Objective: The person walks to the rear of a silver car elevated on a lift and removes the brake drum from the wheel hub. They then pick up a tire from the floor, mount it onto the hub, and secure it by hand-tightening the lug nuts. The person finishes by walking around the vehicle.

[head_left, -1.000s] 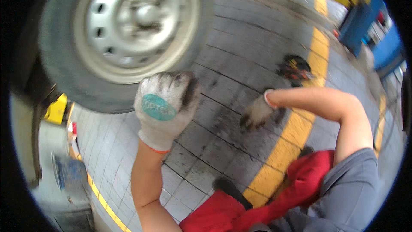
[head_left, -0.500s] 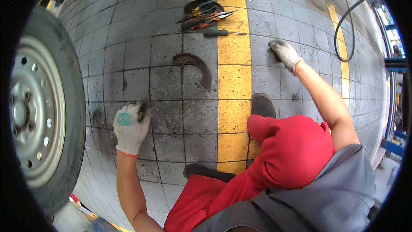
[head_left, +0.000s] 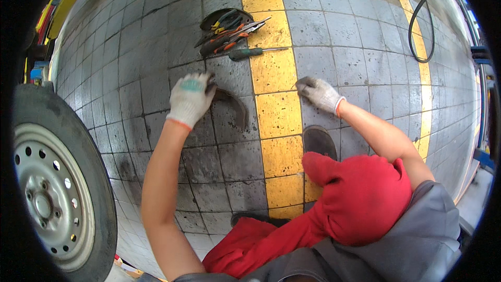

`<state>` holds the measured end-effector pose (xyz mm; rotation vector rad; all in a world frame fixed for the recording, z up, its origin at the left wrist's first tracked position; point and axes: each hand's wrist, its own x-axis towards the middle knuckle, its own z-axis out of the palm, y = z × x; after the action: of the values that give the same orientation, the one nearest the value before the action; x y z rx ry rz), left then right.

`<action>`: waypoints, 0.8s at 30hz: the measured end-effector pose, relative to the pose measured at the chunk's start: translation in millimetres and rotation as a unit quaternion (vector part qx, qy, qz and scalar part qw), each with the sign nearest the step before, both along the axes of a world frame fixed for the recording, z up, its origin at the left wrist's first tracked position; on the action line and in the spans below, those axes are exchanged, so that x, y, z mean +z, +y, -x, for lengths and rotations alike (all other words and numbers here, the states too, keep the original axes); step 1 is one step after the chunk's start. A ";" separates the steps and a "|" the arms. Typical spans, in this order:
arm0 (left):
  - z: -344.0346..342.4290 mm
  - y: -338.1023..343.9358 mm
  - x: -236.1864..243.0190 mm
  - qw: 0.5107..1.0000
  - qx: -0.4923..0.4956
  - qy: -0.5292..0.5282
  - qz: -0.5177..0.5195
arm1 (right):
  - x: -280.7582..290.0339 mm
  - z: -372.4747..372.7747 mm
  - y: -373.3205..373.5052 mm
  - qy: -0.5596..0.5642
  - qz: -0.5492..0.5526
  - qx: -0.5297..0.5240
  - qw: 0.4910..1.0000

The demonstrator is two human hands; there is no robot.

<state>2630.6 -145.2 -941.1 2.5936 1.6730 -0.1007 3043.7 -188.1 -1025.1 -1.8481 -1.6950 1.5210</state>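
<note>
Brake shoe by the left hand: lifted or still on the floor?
On the floor. The curved brake shoe lies flat on the tiles; the left hand rests on its upper end.

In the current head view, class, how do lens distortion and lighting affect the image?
Head view: fisheye bends the yellow floor stripe and tile lines toward a black rim; lighting is even and soft, little glare; the gloved left hand, curved dark part and wheel appear sharp.

The left hand [head_left: 190,98] sits on the brake shoe [head_left: 233,105], the right hand [head_left: 319,93] flat on the floor beside it. Beyond them lie pliers [head_left: 229,30] and a screwdriver [head_left: 254,51]; the wheel [head_left: 57,188] stands far left.
</note>
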 end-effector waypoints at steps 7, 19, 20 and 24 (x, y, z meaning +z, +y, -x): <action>-59.3 110.7 -50.0 0.991 0.132 -0.010 -0.026 | 10.7 19.2 -30.7 0.101 0.111 -0.067 0.986; -120.0 85.4 -87.7 0.999 0.000 0.039 0.019 | 31.8 -38.1 -77.1 0.046 0.137 -0.180 0.973; -120.6 76.5 -77.8 0.999 0.021 0.014 0.043 | 40.8 -45.7 -82.8 0.063 0.148 -0.216 0.963; -133.5 -20.8 30.0 0.941 0.149 -0.204 0.226 | 105.2 -124.5 -142.4 0.033 0.212 -0.267 0.939</action>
<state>2764.2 -166.0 -911.1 1.8557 1.6267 0.0573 3168.2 -330.4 -919.9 -2.1828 -0.7586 1.7498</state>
